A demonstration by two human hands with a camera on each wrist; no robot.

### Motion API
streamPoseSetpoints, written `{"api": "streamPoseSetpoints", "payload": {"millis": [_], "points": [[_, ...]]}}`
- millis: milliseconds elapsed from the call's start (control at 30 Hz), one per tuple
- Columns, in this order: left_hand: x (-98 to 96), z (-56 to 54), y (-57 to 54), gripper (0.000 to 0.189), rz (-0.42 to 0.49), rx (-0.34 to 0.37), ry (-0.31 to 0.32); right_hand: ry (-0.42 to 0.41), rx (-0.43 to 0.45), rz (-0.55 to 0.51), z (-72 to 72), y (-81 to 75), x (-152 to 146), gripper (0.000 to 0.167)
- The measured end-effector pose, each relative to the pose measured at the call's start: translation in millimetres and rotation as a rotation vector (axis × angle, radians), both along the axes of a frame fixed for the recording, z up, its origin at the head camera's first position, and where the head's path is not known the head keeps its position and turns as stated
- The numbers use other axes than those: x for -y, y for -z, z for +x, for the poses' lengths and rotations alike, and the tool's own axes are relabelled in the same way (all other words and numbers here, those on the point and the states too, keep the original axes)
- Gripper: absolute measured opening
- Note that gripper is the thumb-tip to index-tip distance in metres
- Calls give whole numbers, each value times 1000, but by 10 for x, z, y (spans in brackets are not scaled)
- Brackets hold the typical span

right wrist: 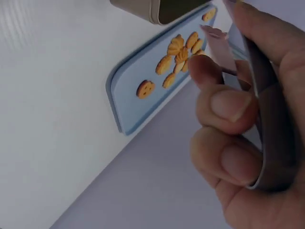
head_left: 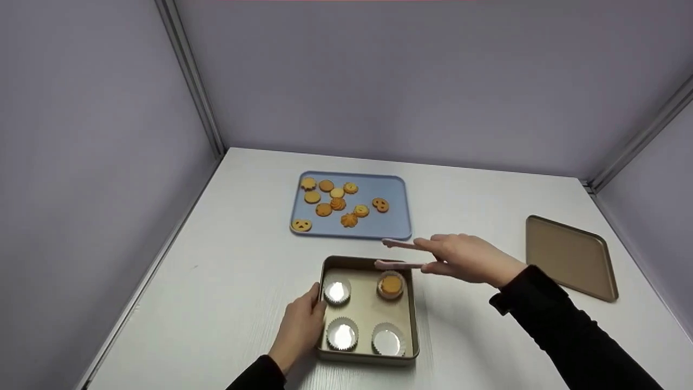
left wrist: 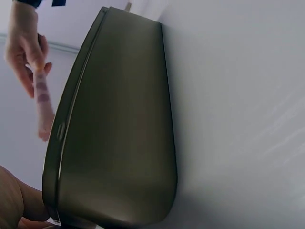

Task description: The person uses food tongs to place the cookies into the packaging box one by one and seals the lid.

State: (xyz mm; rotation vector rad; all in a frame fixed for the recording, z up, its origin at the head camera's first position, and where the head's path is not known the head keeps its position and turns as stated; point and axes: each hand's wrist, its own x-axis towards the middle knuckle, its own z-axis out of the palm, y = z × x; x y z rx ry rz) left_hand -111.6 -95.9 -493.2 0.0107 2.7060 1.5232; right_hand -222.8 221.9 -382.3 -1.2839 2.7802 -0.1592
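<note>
My left hand (head_left: pixel 302 320) grips the left wall of a deep gold baking tin (head_left: pixel 368 358). Inside the tin stand several paper baking cups, among them a front-left cup (head_left: pixel 342 334). In the back-right cup (head_left: pixel 391 293) lies a golden cookie (head_left: pixel 391 284). Above the tin's back right corner, my right hand (head_left: pixel 468 259) holds pink tongs (head_left: pixel 398 265). Their arms stand apart with nothing between the tips. The right wrist view shows fingers curled round the tongs (right wrist: pixel 274 138). A light-blue tray (head_left: pixel 387 187) with several cookies (head_left: pixel 349 220) lies behind the tin.
A flat gold lid or shallow tray (head_left: pixel 568 257) lies at the right of the white table (head_left: pixel 233 249). Grey partition walls (head_left: pixel 379 81) enclose the table at the back and both sides.
</note>
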Motion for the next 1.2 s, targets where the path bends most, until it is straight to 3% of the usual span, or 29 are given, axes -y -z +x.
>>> {"api": "streamPoseSetpoints", "payload": {"millis": [333,600,900,1200], "points": [[19,11,7,50,12,-7,-10,263,18,-178,-435,231,94,59],[15,16,9,52,29,2,-20,423,62,-229,-757,482,219,53],[10,11,16,52,10,-7,1,506,83,-158,-893,677,304,40],[18,19,42,51,15,-21,-1,531,91,-112,-954,792,419,36]]}}
